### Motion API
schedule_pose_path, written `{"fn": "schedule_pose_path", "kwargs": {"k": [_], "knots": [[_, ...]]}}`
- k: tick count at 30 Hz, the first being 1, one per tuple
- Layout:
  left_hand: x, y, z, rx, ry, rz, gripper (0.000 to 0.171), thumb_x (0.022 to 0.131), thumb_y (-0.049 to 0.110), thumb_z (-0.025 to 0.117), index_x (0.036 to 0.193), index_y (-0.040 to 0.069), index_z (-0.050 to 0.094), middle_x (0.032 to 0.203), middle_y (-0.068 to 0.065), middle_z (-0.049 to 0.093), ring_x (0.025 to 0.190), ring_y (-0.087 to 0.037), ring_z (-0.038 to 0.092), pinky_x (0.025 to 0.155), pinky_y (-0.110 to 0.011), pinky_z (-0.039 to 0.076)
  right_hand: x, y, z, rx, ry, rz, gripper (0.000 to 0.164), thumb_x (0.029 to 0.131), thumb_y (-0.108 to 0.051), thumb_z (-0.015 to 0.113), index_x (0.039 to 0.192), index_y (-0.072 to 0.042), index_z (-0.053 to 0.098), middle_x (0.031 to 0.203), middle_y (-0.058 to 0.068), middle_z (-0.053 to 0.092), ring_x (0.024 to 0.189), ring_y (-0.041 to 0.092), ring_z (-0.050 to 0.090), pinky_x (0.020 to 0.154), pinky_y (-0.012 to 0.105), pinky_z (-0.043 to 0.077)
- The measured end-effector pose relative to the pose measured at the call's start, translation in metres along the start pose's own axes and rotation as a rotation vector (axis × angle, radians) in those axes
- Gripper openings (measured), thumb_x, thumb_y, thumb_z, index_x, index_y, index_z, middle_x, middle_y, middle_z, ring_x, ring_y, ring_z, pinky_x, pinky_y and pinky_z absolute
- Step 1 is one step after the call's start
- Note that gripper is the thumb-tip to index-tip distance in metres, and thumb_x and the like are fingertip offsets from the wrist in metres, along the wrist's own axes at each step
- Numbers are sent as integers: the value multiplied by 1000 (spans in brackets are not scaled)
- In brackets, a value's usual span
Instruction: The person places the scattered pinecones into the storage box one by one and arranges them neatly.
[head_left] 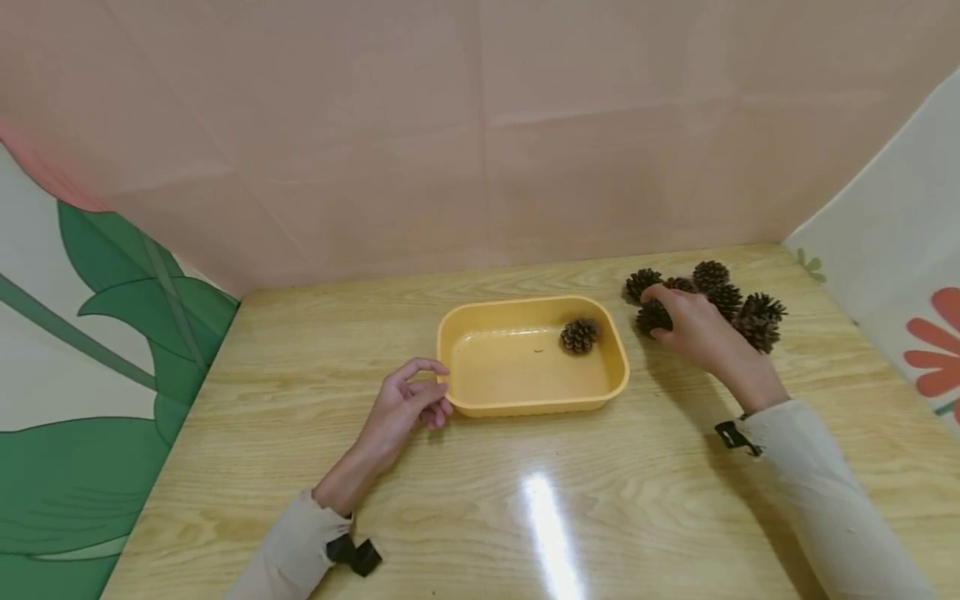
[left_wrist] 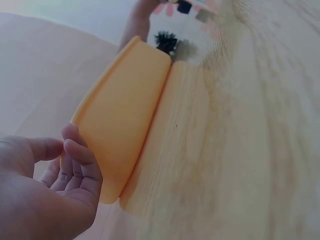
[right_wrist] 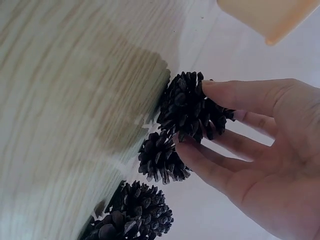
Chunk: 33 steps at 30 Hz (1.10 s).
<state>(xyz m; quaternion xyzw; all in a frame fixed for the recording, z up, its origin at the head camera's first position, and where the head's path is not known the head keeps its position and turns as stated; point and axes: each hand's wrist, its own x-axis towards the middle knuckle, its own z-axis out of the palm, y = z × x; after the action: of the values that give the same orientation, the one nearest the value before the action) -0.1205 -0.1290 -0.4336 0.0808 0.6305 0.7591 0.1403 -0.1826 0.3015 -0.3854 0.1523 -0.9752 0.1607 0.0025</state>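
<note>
A yellow plastic tub [head_left: 480, 407] sits on the table with one brown pine cone [head_left: 579, 335] inside, near its right end. My left hand [head_left: 408, 398] pinches the tub's left rim between thumb and index finger, the other fingers curled below. In the left wrist view the tub's side wall [left_wrist: 125, 105] runs away from that hand [left_wrist: 65, 180]. To the right, my right hand [head_left: 693, 329] grips a dark pine cone [head_left: 654, 318] at the near left of a pile. The right wrist view shows fingertips on both sides of this pine cone [right_wrist: 187, 107].
Several more pine cones [head_left: 759, 321] lie bunched around and behind the right hand, at the table's far right. A pinkish cloth [head_left: 480, 150] hangs behind the wooden table [head_left: 315, 350]. Panels with painted leaves [head_left: 150, 275] and flowers [head_left: 937, 342] flank it.
</note>
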Motion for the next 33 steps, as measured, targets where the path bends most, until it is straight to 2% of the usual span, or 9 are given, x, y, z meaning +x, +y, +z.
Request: {"fn": "schedule_pose_path", "kwargs": {"k": [6, 13, 21, 28, 33], "knots": [[0, 1, 2, -7, -9, -7, 34, 97, 7, 63, 123, -10, 50, 70, -6, 69, 56, -13, 60, 51, -23, 49, -1, 1, -1, -11, 12, -4, 52, 86, -2, 75, 132, 1, 50, 115, 33, 62, 66, 25, 61, 66, 49, 53], [0, 2, 1, -1, -15, -1, 35, 98, 8, 63, 124, -11, 48, 71, -7, 69, 57, -14, 60, 52, -24, 49, -1, 1, -4, -26, 23, -33, 48, 87, -1, 74, 130, 1, 51, 112, 32, 64, 87, 41, 66, 75, 55, 53], [0, 0, -1, 3, -17, 0, 35, 98, 8, 62, 124, -11, 48, 71, -8, 68, 57, -13, 60, 52, -24, 49, -4, -2, -8, -38, 37, -46, 47, 87, -4, 75, 128, 2, 53, 111, 30, 65, 83, 39, 66, 75, 55, 53], [0, -1, -2, -2, -14, 1, 35, 98, 11, 64, 123, -8, 50, 71, -7, 69, 57, -13, 60, 52, -23, 48, -5, -8, -13, -24, 45, -43, 47, 89, -3, 74, 130, 2, 53, 115, 31, 64, 93, 43, 65, 80, 57, 52], [0, -2, -3, -2, -15, 1, 36, 98, 11, 64, 124, -9, 49, 71, -7, 69, 57, -13, 60, 52, -23, 48, -7, -13, -17, -33, 56, -50, 47, 88, -2, 74, 130, 2, 53, 114, 30, 64, 89, 41, 66, 77, 55, 53]]}}
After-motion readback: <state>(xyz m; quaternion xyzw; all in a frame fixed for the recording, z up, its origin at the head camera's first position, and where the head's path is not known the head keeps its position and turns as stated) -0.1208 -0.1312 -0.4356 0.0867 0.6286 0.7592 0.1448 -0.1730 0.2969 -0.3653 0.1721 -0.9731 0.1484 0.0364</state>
